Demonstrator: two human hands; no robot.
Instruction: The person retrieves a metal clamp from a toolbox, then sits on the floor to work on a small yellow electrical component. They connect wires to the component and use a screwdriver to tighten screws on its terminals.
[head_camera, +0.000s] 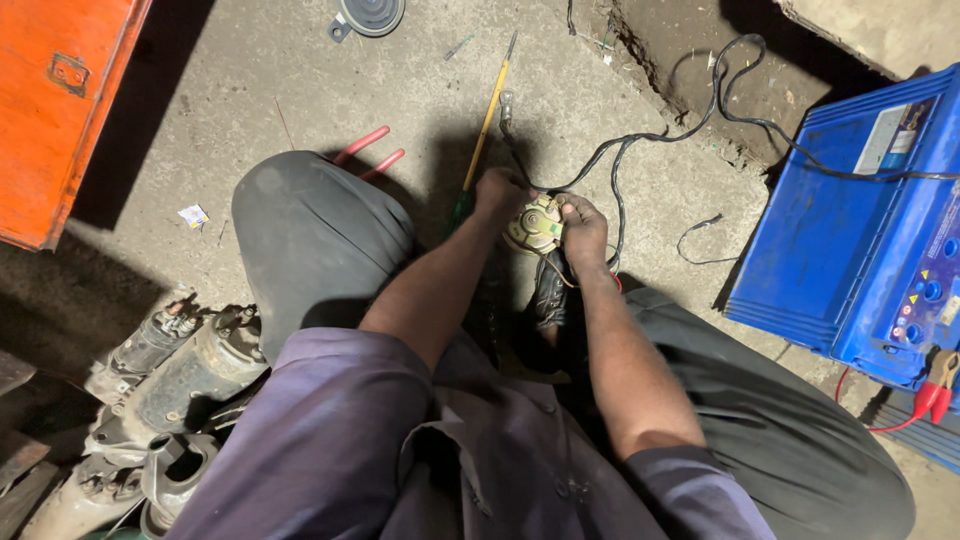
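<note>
I sit on a concrete floor with my knees apart. Between them my two hands meet on a small round pale-yellow metal part (533, 226) that looks like a horn. My left hand (498, 190) grips its left side. My right hand (582, 225) holds its right side, where thin wires run into it. Black cables (640, 140) lead from the part across the floor toward a blue battery (860, 220). A yellow-shafted screwdriver with a green handle (484, 130) lies just beyond my left hand.
Red-handled pliers (365, 150) lie by my left knee. A round grey horn (368, 15) sits at the top. An orange metal box (60, 100) stands at far left. Several grimy starter motors (170, 370) are piled at lower left. A red clip (935, 395) hangs by the battery.
</note>
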